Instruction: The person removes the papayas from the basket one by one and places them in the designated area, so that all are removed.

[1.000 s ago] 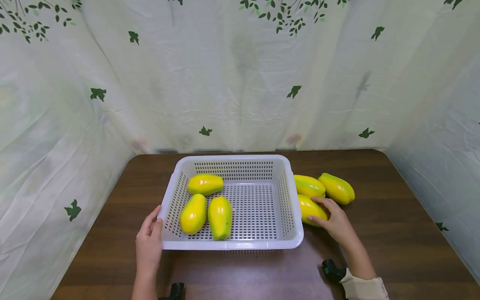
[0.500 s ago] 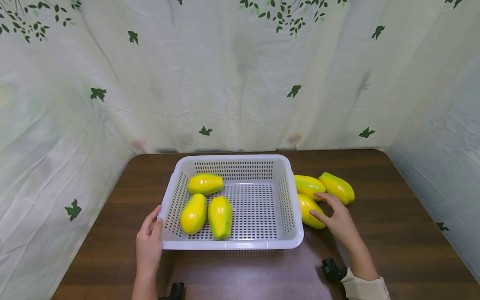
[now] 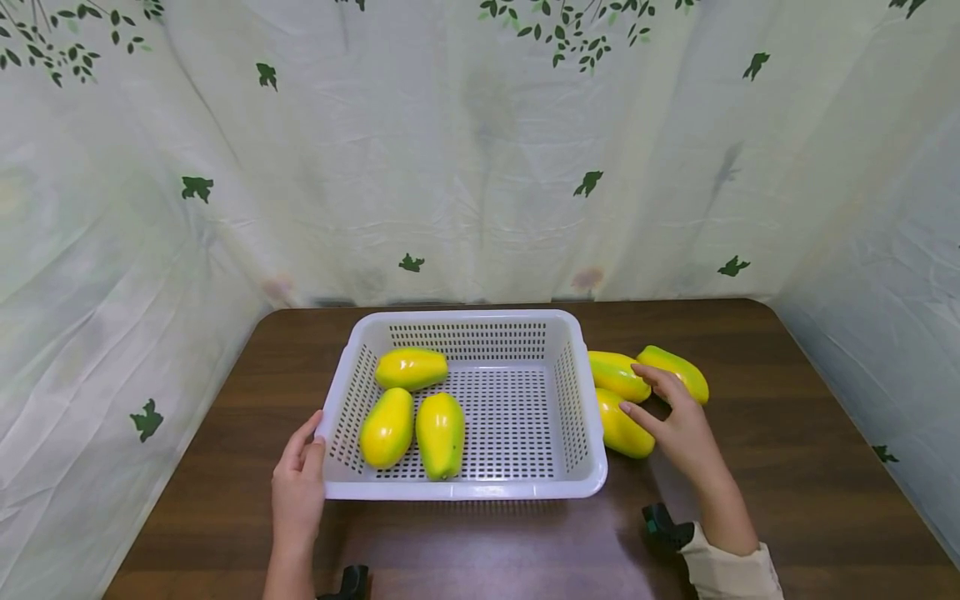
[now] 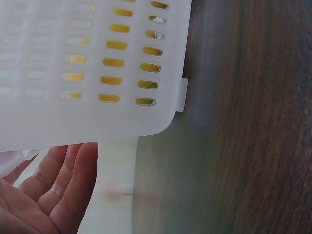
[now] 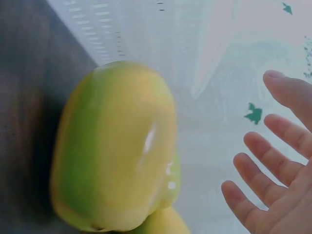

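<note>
My left hand (image 3: 298,482) rests against the left side of a white perforated basket (image 3: 512,489). In the left wrist view its fingertips (image 4: 87,152) touch the basket's outer side. Inside lie three yellow-green papayas: one at the back (image 3: 411,368), one at the left (image 3: 387,429) and one at the front (image 3: 440,436). Right of the basket are three more papayas: a near one (image 3: 625,429), a middle one (image 3: 617,373) and a far one (image 3: 675,372). Over these hovers my right hand (image 3: 684,429), its fingers spread and holding nothing; in the right wrist view it is apart from a papaya (image 5: 117,146).
Basket and loose papayas share a dark brown wooden table (image 3: 780,467). A pale curtain (image 3: 465,183) with leaf prints hangs behind and at both sides. Black devices sit at the left wrist (image 3: 352,581) and the right wrist (image 3: 666,529).
My right hand has let go of the near papaya and moved slightly back and right, toward the far papayas. The near papaya has shifted slightly. My left hand and the basket stay put.
</note>
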Tool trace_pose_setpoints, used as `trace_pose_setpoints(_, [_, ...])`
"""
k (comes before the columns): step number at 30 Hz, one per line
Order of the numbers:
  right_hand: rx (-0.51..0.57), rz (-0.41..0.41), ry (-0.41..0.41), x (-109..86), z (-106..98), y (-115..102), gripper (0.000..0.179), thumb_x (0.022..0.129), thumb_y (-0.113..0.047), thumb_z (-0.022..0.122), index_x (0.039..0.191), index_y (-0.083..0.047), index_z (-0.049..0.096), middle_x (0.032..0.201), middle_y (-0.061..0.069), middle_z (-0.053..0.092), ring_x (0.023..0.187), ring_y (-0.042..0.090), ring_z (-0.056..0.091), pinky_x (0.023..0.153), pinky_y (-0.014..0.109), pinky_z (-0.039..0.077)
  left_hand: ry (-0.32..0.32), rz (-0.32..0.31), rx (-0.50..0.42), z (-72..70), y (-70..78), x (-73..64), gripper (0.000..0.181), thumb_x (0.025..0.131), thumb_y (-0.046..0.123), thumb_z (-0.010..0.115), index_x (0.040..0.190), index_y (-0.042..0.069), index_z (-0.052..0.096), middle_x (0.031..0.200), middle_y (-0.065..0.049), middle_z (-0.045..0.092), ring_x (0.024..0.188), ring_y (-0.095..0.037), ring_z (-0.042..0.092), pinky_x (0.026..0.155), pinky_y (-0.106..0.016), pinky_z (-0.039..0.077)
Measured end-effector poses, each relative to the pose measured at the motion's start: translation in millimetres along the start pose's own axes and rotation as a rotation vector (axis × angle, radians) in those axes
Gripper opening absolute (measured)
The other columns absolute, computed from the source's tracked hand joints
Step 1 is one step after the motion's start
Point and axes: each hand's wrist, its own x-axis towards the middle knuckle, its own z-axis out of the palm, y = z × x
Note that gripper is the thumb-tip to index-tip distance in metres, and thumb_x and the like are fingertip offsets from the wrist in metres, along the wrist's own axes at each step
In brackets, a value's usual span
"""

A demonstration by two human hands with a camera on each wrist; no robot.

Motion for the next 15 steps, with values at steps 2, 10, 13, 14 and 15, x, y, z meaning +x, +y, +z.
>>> trace_pose_setpoints(2, [0.007,-0.004,0.002,1.8,-1,-4,0.054,0.079,-0.02,0.069,0.126,-0.003,0.048,0.125,0.014,0.046,0.114,0.032,0.04,0.092,0.053,0.031,0.002,-0.004,0.005,0.4,-0.4,0.1,0.037,0.091,0.052,0.035,0.127,0.047,0.043,0.11,0.004,0.059,0.09,-0.014,0.053,0.069,-0.022,0.046])
trace_pose_setpoints(10, [0.036,-0.048,0.019,12.2,-6,-26,0.054,0.079,-0.019,0.07,0.126,-0.006,0.049,0.125,0.011,0.048,0.11,0.033,0.043,0.09,0.056,0.031,0.028,-0.013,0.009,2.0,-1.8,0.4,0.035,0.09,0.053,0.035,0.124,0.05,0.045,0.106,0.009,0.059,0.088,-0.011,0.053,0.068,-0.023,0.046])
trace_pose_setpoints(13, [0.049,-0.086,0.022,17.1,-7,-35,0.053,0.078,-0.018,0.07,0.126,-0.007,0.049,0.124,0.009,0.048,0.11,0.031,0.044,0.09,0.055,0.032,0.007,-0.009,-0.006,-0.2,5.0,-2.1,0.036,0.091,0.05,0.036,0.126,0.047,0.045,0.107,0.004,0.059,0.088,-0.013,0.053,0.066,-0.022,0.046])
trace_pose_setpoints(14, [0.05,-0.099,0.022,18.6,-7,-38,0.053,0.078,-0.018,0.071,0.126,-0.007,0.049,0.124,0.009,0.048,0.11,0.03,0.044,0.09,0.054,0.033,-0.006,-0.01,-0.013,-2.0,12.7,-4.9,0.037,0.092,0.049,0.036,0.128,0.045,0.044,0.108,0.001,0.059,0.089,-0.015,0.053,0.066,-0.022,0.046])
trace_pose_setpoints(15, [0.052,-0.112,0.021,20.2,-7,-41,0.053,0.078,-0.017,0.071,0.126,-0.007,0.05,0.124,0.008,0.048,0.111,0.03,0.044,0.09,0.053,0.033,-0.018,-0.007,-0.018,-3.6,19.4,-7.6,0.038,0.092,0.047,0.037,0.129,0.042,0.044,0.109,-0.001,0.059,0.089,-0.016,0.053,0.065,-0.021,0.046])
